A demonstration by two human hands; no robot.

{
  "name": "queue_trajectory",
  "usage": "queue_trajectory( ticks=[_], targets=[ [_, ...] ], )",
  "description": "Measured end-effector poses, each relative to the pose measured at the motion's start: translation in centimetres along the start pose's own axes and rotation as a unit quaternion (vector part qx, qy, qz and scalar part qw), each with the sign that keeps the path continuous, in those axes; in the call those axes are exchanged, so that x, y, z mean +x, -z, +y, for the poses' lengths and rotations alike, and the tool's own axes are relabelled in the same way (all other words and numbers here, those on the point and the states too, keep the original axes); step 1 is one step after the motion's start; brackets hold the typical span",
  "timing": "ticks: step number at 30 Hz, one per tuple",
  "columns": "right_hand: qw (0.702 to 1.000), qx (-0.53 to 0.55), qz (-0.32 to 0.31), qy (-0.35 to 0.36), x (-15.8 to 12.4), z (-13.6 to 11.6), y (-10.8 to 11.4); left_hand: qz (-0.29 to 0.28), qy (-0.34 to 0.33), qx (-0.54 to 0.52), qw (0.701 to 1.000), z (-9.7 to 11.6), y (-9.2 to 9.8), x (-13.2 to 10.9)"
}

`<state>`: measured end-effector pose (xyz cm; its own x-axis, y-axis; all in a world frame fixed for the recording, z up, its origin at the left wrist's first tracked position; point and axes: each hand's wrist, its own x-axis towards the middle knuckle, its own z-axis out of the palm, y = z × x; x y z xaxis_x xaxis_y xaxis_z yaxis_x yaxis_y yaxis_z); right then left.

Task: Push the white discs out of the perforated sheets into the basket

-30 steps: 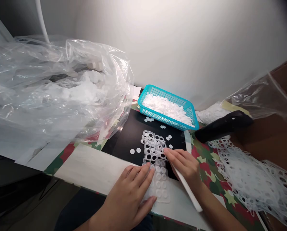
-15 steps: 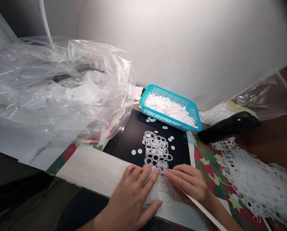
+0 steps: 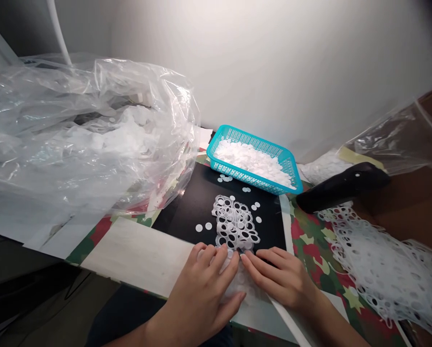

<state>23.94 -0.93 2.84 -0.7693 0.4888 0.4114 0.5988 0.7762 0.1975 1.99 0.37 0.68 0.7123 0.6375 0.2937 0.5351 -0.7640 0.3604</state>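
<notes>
Left hand (image 3: 203, 284): fingers loosely spread and bent, grasping nothing, resting palm down on the left part of a translucent plastic sheet with round raised studs (image 3: 242, 282).
Right hand (image 3: 286, 279): fingers drawn together and gripping a slim white stick (image 3: 291, 324) that runs out near and right from beneath the palm; the fingertips are at the sheet's far part, just beside the left hand's fingers.
Studded sheet: at the near edge of the mat, between and partly under both hands; its studs are blurred.
Lattice: a crumpled translucent plastic web of rings (image 3: 238, 222) lies just beyond the fingertips; whether it joins the sheet is hidden.
Mat: flat, black and smooth (image 3: 185, 205), under the lattice, with small round white discs (image 3: 199, 228) scattered left, right and far of it.
Basket: turquoise, slotted plastic (image 3: 254, 180), at the mat's far edge, with a heap of white discs (image 3: 250, 159) inside.
Left side: a large, clear, crinkled plastic bag (image 3: 165, 164) with whitish contents.
Right side: a long black rounded object (image 3: 341, 188) lies slantwise near the basket; nearer is a pile of translucent ring webbing (image 3: 378, 272).
Cover: red, green and cream camouflage-patterned cloth (image 3: 312, 258).
</notes>
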Motion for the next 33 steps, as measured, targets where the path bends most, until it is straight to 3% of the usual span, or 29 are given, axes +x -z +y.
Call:
queue_trajectory(
  ticks=[11, 17, 33],
  targets=[
    [1.000, 0.015, 0.006, -0.006, -0.57, 0.17, -0.41, -0.001, 0.003, 0.008, 1.000, -0.06, -0.06, -0.22],
    [0.999, 0.043, 0.006, -0.020, -0.70, 0.16, -0.51, -0.031, -0.026, 0.005, 0.999, -0.14, 0.05, -0.31],
    [0.999, -0.019, 0.010, -0.042, -0.22, 0.06, -0.31, -0.035, -0.011, 0.017, 0.999, -0.08, 0.04, -0.30]
  ],
)
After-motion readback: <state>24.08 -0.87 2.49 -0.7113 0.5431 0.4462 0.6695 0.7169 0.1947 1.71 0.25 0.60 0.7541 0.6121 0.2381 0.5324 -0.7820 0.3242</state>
